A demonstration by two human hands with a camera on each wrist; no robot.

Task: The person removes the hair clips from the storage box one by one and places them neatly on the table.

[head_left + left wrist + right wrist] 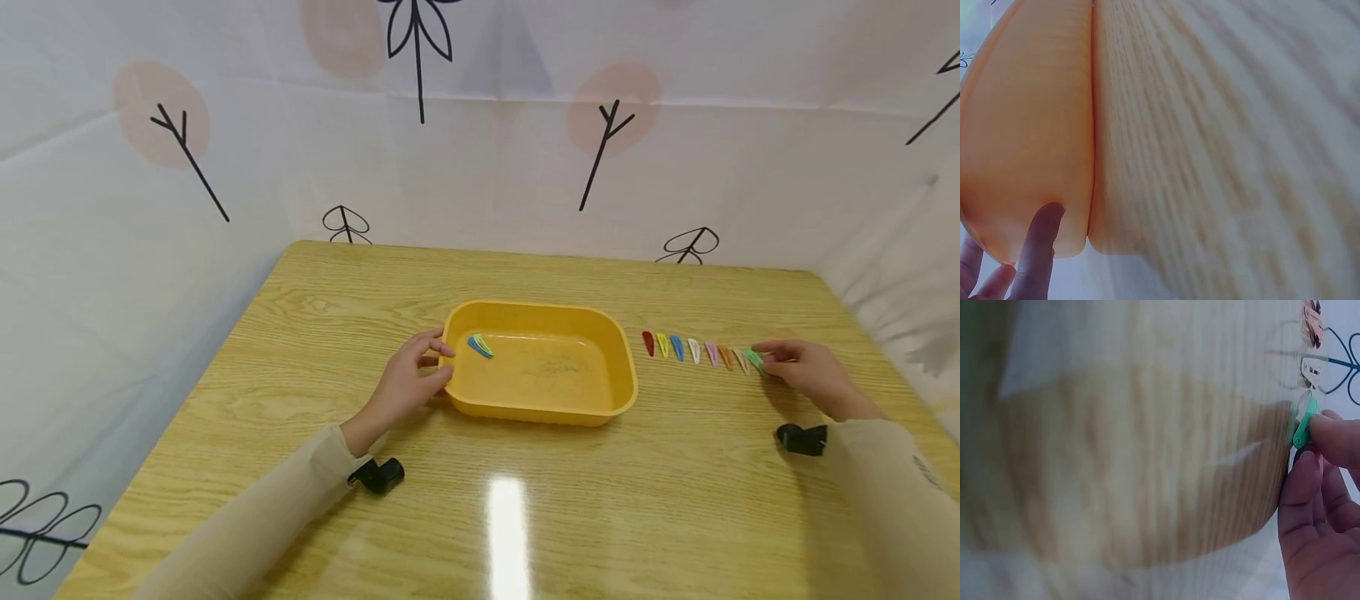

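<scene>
A yellow plastic tray [536, 412] stands mid-table, holding a blue hair clip [478, 348] and a yellow-green clip [486, 343] near its left end. My left hand [411, 367] grips the tray's left rim, and one finger [1040, 244] presses the outer wall in the left wrist view. To the right, several snap hair clips lie in a row, from a red clip [648, 343] to a beige clip [742, 361]. At the row's right end my right hand [810, 377] pinches a green hair clip [1305, 428] between thumb and finger, close to the tabletop.
Between the tray and the green clip lie a yellow clip [663, 346], a blue one, a white clip [694, 352], a pink one and an orange clip [726, 357]. The wood-grain table [337, 467] ends at a patterned white cloth [495, 183] behind.
</scene>
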